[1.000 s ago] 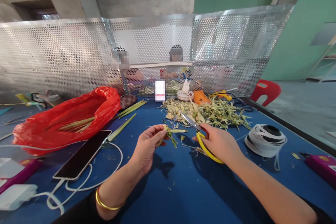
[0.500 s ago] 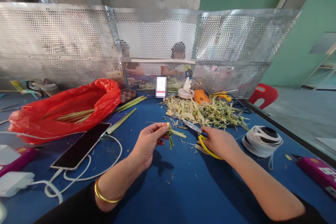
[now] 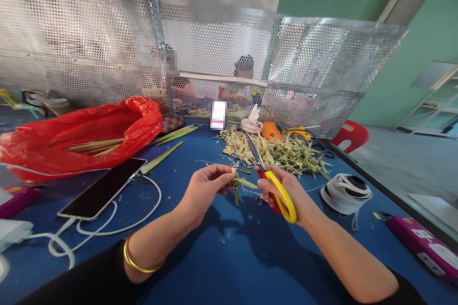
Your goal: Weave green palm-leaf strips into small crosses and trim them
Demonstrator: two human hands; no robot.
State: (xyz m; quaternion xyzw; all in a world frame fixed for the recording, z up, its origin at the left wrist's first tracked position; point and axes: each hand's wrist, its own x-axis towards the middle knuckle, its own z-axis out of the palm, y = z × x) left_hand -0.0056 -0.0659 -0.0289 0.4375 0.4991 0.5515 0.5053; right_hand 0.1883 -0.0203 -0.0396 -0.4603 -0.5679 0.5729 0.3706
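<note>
My left hand (image 3: 207, 190) pinches a small woven piece of green and pale plant leaf (image 3: 236, 186) between thumb and fingertips; short ends hang below it and one pale strip points right. In my right hand (image 3: 286, 190) is a pair of scissors with yellow and red handles (image 3: 282, 195), the blades pointing up and away to the left. The blades look closed together. Behind both hands lies a heap of dry leaf scraps (image 3: 272, 150). Several long leaf strips (image 3: 162, 157) rest left of my left hand.
A red plastic bag (image 3: 82, 138) with stalks stands left, near a phone (image 3: 103, 190) with a white cable. White tape roll (image 3: 346, 194) and purple box (image 3: 422, 245) are right. Behind stands a perforated metal screen (image 3: 218, 43), with people beyond.
My right hand has lifted the scissors off the table and turned them, so the blades now point more upward. The left hand still pinches the leaf piece. The camera view has tilted slightly.
</note>
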